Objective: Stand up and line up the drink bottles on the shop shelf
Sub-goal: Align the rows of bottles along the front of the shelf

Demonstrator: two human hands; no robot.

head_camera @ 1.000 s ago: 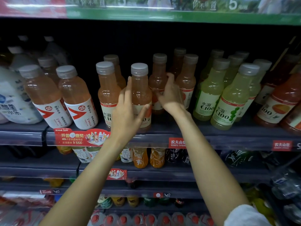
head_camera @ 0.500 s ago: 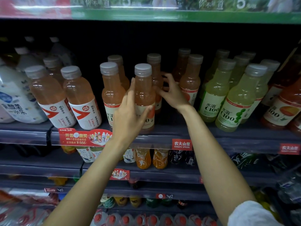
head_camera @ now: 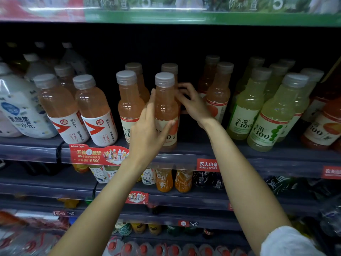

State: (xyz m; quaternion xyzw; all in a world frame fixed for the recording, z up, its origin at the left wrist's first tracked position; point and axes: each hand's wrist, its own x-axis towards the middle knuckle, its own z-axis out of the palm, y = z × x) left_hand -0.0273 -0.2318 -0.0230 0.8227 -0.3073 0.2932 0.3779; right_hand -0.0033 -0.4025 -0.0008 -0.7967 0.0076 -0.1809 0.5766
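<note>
Head view: a pink bottle at the front edge of the shelf is held upright by the left hand — thumb laid across the label on the right side, fingers set against the left side. Just behind it, a second pink bottle is being reached by the right hand, whose fingers are curled at its right side; whether it is truly gripped cannot be told, as most of that bottle is hidden by the front one. The step in hand is judged to be the lining-up of this column: the front bottle is steadied while the rear one is brought in straight behind it. The next move would call for the rear bottle to be kept upright and set square behind the front one, labels forward. Another pink bottle stands just beside to the left, and green bottles stand toward the shelf's right end.
</note>
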